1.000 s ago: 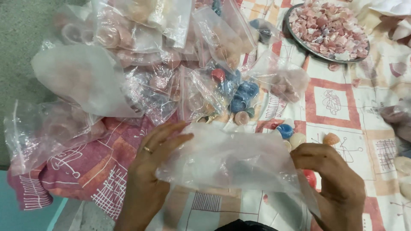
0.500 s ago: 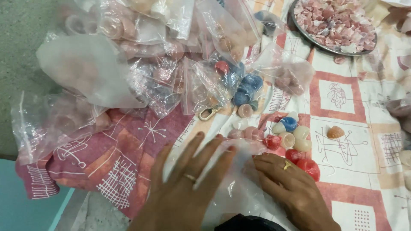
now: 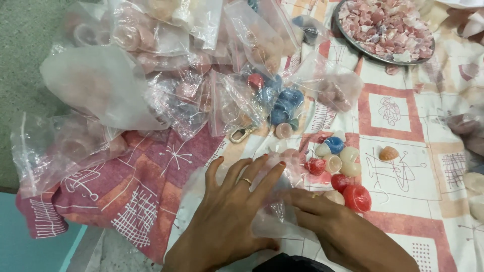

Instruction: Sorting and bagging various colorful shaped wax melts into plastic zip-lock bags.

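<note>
Bag (image 3: 272,211) under hands, beads (image 3: 340,168) right.

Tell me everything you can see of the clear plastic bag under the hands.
The bag is thin, clear, crinkled plastic, lying flat on the patterned cloth at the near edge. The left hand presses on it with spread fingers, a ring on one; the right hand touches its right edge. It looks empty or nearly so. Loose red, blue and cream pieces lie just to its right.

Left hand (image 3: 229,216) lies flat, fingers (image 3: 264,174) spread; right hand (image 3: 335,226) beside it.
</note>
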